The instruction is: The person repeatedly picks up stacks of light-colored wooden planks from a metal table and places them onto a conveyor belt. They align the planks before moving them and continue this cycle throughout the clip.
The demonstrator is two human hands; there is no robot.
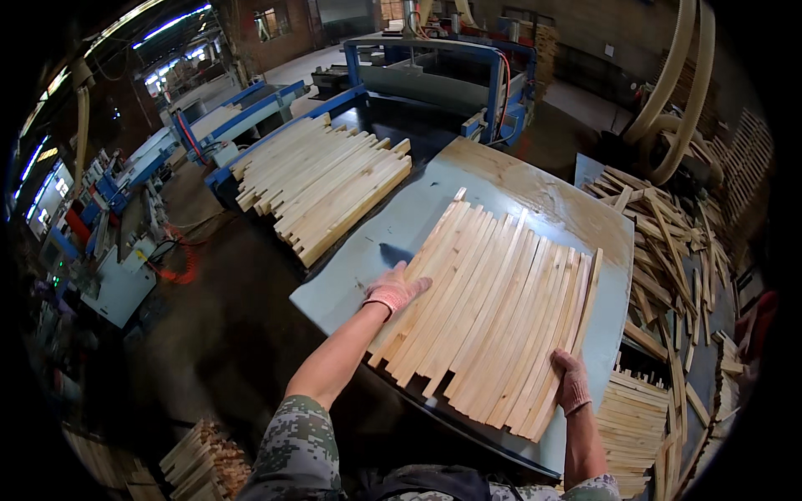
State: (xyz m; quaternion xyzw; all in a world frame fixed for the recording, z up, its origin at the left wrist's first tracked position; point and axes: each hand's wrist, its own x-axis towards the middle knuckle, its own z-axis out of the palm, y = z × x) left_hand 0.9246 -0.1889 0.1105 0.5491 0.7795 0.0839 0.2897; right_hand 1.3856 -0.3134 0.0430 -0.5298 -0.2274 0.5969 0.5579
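Observation:
A row of pale wooden strips (480, 313) lies side by side on a light blue-grey board (342, 280), their ends uneven. At the row's left edge, my left hand (398, 292), in a pinkish knit glove, presses with fingers and thumb stretched apart. My right hand (573, 382), gloved the same way, curls its fingers over the outermost strip near the row's right near corner. At the far right, that outer strip leans slightly away from its neighbours. Further left, a second batch of strips (326, 179) rests on the dark bed of a blue-framed machine.
The blue machine frame (493, 88) spans the bed at the back. A jumbled heap of loose strips (668, 250) fills the right side, with stacked strips (631, 426) below. Pale hoses (689, 100) hang at the upper right. More bundles (205, 463) stand at lower left.

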